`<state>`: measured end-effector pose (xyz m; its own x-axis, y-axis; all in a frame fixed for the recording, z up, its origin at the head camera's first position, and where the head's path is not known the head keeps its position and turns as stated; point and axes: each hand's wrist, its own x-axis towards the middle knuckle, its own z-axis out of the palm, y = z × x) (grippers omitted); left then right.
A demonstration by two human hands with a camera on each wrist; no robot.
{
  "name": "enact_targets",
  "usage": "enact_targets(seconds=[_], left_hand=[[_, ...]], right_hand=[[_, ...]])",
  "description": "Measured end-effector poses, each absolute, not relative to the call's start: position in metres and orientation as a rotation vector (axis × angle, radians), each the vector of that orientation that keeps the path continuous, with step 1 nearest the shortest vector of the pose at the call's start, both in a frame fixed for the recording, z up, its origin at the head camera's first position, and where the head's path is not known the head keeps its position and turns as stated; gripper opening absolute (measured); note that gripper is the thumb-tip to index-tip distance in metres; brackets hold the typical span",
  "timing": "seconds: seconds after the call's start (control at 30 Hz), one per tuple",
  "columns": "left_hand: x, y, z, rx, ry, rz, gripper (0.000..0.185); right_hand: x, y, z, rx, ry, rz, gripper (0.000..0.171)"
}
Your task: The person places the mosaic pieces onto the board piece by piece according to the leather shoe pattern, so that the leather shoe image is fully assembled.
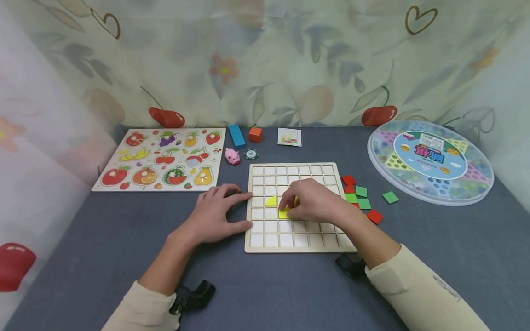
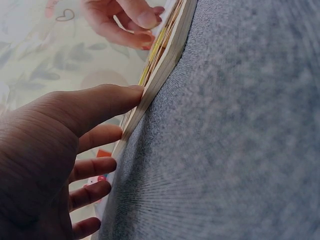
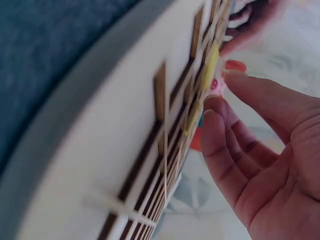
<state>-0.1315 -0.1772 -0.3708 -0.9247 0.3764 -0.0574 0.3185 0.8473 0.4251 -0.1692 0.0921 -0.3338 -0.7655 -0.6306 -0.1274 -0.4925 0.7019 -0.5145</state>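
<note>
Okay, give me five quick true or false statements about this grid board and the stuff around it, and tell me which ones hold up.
1. The left hand touches the left edge of the grid board. True.
2. The right hand is over the fruit picture board. False: it is over the grid board, by the yellow tiles.
3. The pink pig is beside the round chip. True.
4. The tiles lying right of the grid board are all blue. False: red tiles and green tiles lie there.
5. The large printed disc lies right of the grid board. True.
</note>
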Motion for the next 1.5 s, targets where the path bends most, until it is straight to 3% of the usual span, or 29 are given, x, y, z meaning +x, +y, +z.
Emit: enact_targets(seconds=[0.37,0.93,1.5], left_hand=[[-0.130,-0.179,-0.369,0.546,2.894,0.625,0.071],[-0.131,-0.181,-0.371,0.553,2.914,0.626,0.070],[-0.131,-0.177,-0.372,0.553,2.904,0.627,0.071]], right_hand=[[-0.164,0.140,-0.319,-0.751,2.623,-0.802,0.016],[-0.150,0.220,-0.321,-0.569,2.640,-0.656,0.021],[-0.148,0.226,-0.333,-0.590,2.671,-0.561,0.018]])
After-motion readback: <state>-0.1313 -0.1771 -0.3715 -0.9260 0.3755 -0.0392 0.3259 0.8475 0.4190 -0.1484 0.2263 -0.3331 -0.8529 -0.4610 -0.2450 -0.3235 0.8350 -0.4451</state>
